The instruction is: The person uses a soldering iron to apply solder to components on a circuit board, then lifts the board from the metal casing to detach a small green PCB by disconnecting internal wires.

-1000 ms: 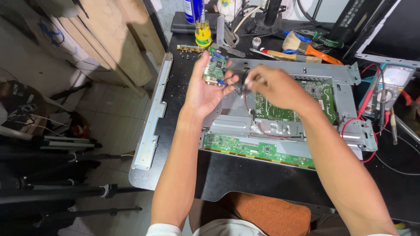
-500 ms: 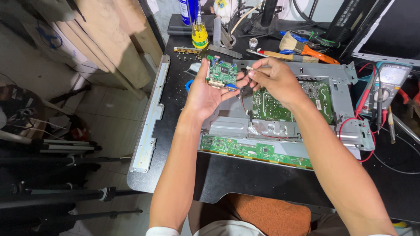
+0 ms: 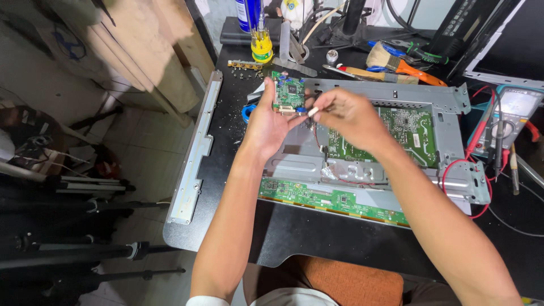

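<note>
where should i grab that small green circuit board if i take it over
By its bare side edges, coming from the left, as the left hand does. The small green circuit board stands tilted up, its component face is exposed, and the right hand works at its lower right corner.

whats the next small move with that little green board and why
Probably ease the white connector off the small green board: the left hand holds the board up above the metal chassis, and the right hand pinches the connector at its edge, with thin wires trailing down.
</note>
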